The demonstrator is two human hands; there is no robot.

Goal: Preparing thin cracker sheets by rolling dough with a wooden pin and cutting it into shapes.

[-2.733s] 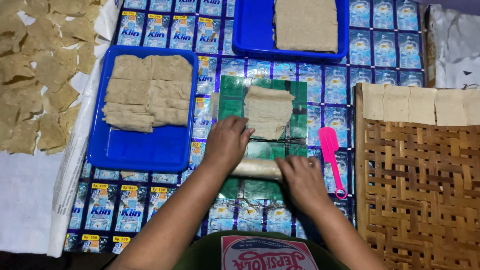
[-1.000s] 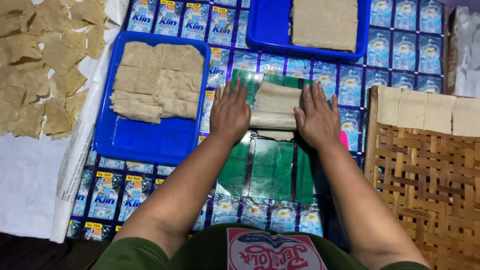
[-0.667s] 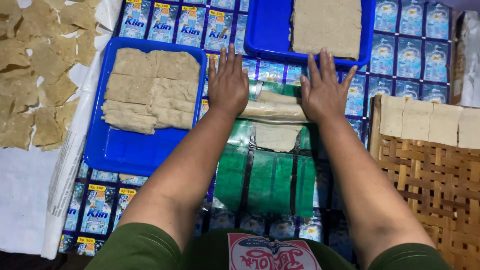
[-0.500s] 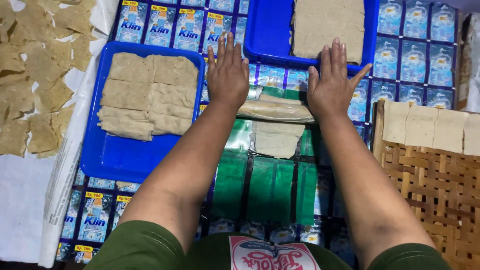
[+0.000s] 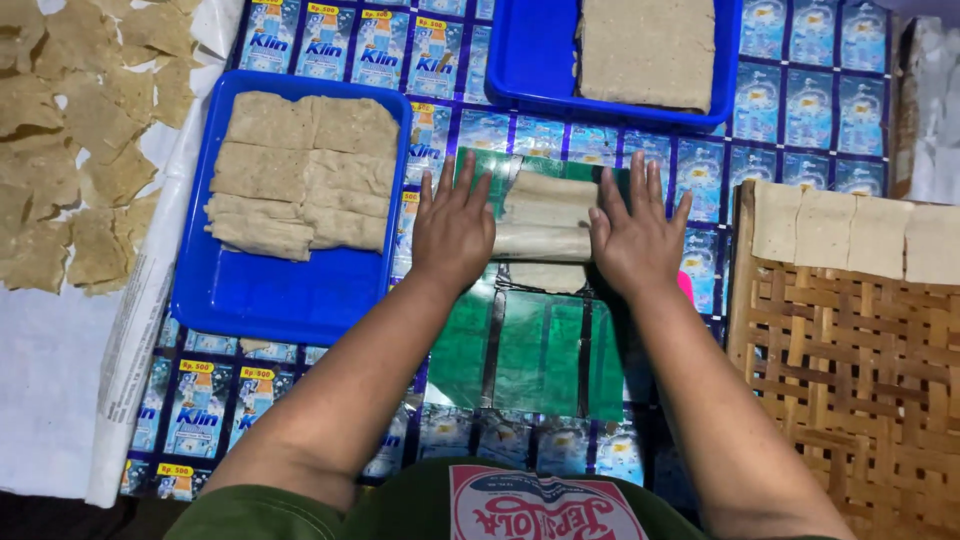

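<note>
Left hand (image 5: 452, 232) and right hand (image 5: 632, 240) lie flat, fingers spread, gripping nothing, pressing a pale dough roll (image 5: 542, 240) on green plastic sheet (image 5: 530, 350). Rolling step, judged midway; next needs even palm pressure. Two blue trays (image 5: 290, 295), one woven tray (image 5: 850, 400) bearing four squares.

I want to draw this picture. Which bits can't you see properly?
Head view:
- Ends of the pale roll: covered by the left hand and right hand.
- Pink tool: mostly behind the right wrist.
- Upper blue tray: cut off by the top edge.
- Woven tray: cut off at the right edge.
- Green sheet: far end hidden under the roll.
</note>
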